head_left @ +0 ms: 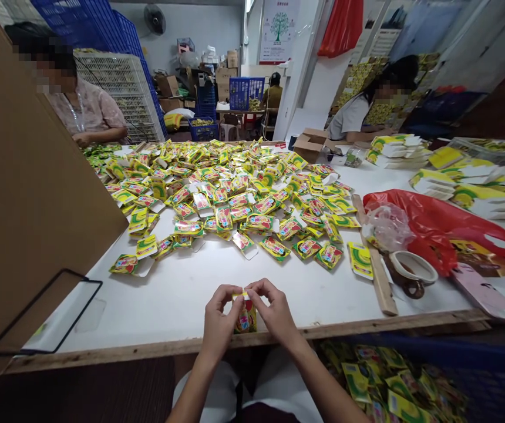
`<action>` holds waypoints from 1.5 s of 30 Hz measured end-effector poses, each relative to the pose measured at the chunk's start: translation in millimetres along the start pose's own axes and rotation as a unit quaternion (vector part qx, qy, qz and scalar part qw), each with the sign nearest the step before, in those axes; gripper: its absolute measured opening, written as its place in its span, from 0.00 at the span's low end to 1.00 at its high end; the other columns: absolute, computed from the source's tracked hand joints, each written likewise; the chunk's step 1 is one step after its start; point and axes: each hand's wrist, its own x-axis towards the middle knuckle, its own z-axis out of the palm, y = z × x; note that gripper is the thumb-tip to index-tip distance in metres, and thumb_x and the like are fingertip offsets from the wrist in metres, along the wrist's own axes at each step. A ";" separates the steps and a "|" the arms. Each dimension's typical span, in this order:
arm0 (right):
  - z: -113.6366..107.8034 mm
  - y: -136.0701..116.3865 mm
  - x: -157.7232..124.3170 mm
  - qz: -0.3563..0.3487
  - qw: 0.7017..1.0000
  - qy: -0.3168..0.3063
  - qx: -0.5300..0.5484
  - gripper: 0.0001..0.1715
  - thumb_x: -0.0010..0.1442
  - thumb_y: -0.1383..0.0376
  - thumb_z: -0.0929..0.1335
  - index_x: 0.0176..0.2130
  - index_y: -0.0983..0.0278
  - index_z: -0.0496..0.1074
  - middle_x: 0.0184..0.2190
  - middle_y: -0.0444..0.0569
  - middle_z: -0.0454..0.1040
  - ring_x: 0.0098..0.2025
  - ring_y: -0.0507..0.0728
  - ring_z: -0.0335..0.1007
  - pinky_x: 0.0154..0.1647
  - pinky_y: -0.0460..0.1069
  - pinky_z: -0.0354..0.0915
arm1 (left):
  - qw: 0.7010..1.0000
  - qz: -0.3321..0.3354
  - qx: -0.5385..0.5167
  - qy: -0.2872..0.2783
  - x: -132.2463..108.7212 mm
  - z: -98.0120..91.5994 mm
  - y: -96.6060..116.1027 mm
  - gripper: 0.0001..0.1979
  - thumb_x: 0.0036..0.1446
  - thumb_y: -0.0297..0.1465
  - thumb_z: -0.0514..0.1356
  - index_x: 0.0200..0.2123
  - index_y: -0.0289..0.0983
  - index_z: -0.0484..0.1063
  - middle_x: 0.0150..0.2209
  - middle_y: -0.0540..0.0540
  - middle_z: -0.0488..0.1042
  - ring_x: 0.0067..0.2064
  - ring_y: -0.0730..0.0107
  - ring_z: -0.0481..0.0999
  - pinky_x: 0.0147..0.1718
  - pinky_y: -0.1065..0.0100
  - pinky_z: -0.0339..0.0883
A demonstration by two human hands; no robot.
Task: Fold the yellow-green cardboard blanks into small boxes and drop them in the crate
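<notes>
Close to the table's front edge, a small yellow, green and red printed box stands between my two hands. My left hand grips it from the left side, thumb on its face and fingers at the top. From the other side my right hand pinches its top edge between thumb and fingers. The box's back and underside are hidden. Beyond my hands spreads a wide heap of similar small boxes, several with their white end flaps sticking out.
A wooden strip divides the white table. Right of it lie a red plastic bag, a brown mug and flat cartons. Cardboard stands left. A blue crate holds boxes below. Two people sit across the table.
</notes>
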 end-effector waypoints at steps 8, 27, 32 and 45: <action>-2.6 -6.4 15.4 -0.024 0.997 -0.012 -0.075 0.11 0.62 0.61 0.63 0.30 0.64 0.69 0.26 0.44 0.71 0.29 0.53 0.66 0.34 0.47 0.62 | 1.000 -0.017 -0.002 0.021 6.9 3.2 0.4 0.10 0.55 0.36 0.59 0.33 0.35 0.73 0.31 0.47 0.74 0.34 0.69 0.72 0.34 0.71 0.66; -121.3 -48.2 -7.7 0.047 0.977 -0.081 -0.192 0.15 0.61 0.58 0.63 0.29 0.63 0.72 0.30 0.48 0.74 0.35 0.56 0.68 0.39 0.49 0.62 | 0.999 -0.050 -0.019 -0.007 -1.9 -6.8 -14.0 0.16 0.56 0.37 0.58 0.46 0.36 0.68 0.38 0.43 0.74 0.39 0.66 0.75 0.42 0.64 0.67; -114.3 -3.4 27.3 0.041 0.960 -0.002 -0.277 0.12 0.58 0.59 0.64 0.38 0.63 0.70 0.39 0.50 0.73 0.43 0.58 0.67 0.44 0.51 0.63 | 0.995 -0.053 0.066 -0.055 -0.7 -3.0 -11.3 0.13 0.57 0.38 0.57 0.42 0.37 0.71 0.36 0.45 0.75 0.38 0.66 0.74 0.41 0.66 0.67; -23.1 46.8 23.4 0.032 0.944 0.076 -0.319 0.26 0.47 0.67 0.70 0.47 0.67 0.63 0.43 0.56 0.68 0.46 0.65 0.62 0.50 0.59 0.60 | 0.997 -0.070 0.032 0.013 5.5 -3.3 -26.8 0.20 0.55 0.38 0.58 0.50 0.37 0.66 0.42 0.42 0.73 0.41 0.66 0.74 0.41 0.64 0.68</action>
